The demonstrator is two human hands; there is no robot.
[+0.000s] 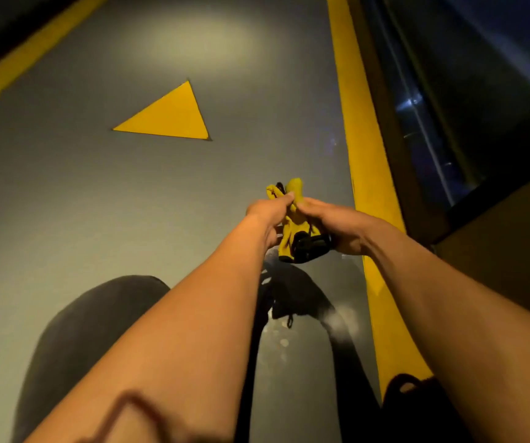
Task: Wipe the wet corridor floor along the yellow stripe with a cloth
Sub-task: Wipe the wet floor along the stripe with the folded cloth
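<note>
Both our left hand point(268, 212) and right hand point(337, 225) grip the bunched yellow cloth point(292, 225) mid-frame; we should spread it flat, then press along the yellow stripe point(366, 161) at right.

Both bare forearms reach forward toward 12 o'clock and the wrists meet. The left hand point(270, 215) and the right hand point(337, 225) are side by side, fingers curled, gripping the same cloth point(289, 231) between them

Soft cloth over a smooth, painted floor

We see a yellow-and-black fabric cloth point(291, 231), a matt grey floor point(97, 193) glistening wet nearby, and a glossy yellow stripe point(366, 148).
</note>
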